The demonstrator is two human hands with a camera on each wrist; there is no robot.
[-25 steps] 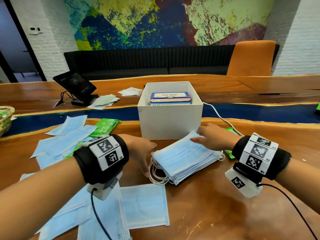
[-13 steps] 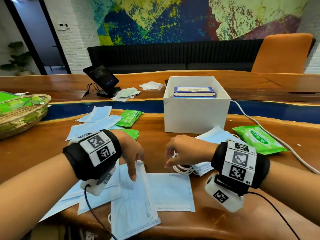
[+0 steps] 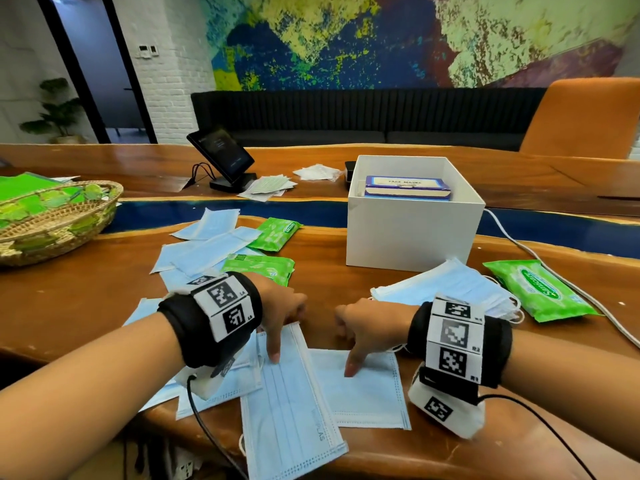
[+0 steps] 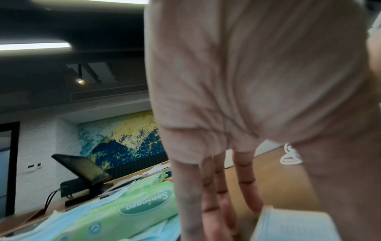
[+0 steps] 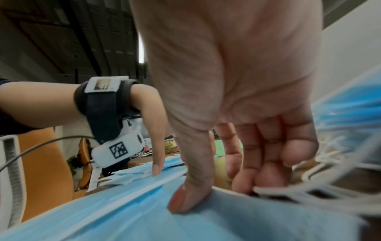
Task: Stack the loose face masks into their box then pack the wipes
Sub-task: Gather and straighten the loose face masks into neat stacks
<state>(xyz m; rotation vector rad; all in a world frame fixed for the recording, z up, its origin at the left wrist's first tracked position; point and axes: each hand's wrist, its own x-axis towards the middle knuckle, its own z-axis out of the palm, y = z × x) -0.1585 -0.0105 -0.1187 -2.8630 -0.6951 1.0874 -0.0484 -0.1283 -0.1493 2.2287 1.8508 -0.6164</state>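
**While the gathered pile waits by the box, both hands drop to the two masks at the table's edge**

Now that the hands have left the stack of masks (image 3: pixel 446 289), which a second ago they were squaring up between them in front of the white box (image 3: pixel 412 233), the work has shifted nearer the person. That stack lies on the table (image 3: pixel 86 299) to the right, between the box and a green wipes pack (image 3: pixel 536 289), its ear loops trailing. I take it as set aside for the moment, not yet boxed, while more loose masks get collected.

The left hand (image 3: pixel 280 313) reaches down with its fingers fairly straight, thumb tip on the near mask (image 3: pixel 291 410) that hangs partly over the table edge; the other fingers come down at its far edge, but whether they have caught it I cannot tell. The right hand (image 3: pixel 367 327) presses its thumb on the neighbouring flat mask (image 3: pixel 367 393), and its fingers curl at that mask's far edge, close by a white ear loop, seemingly pinching the edge to lift it.

More loose masks (image 3: pixel 207 244) lie scattered to the left with two more wipes packs (image 3: pixel 270 251) among them. Inside the white box sits a blue face-mask carton (image 3: pixel 405 187). So most of the job is still ahead: no wipes are packed.
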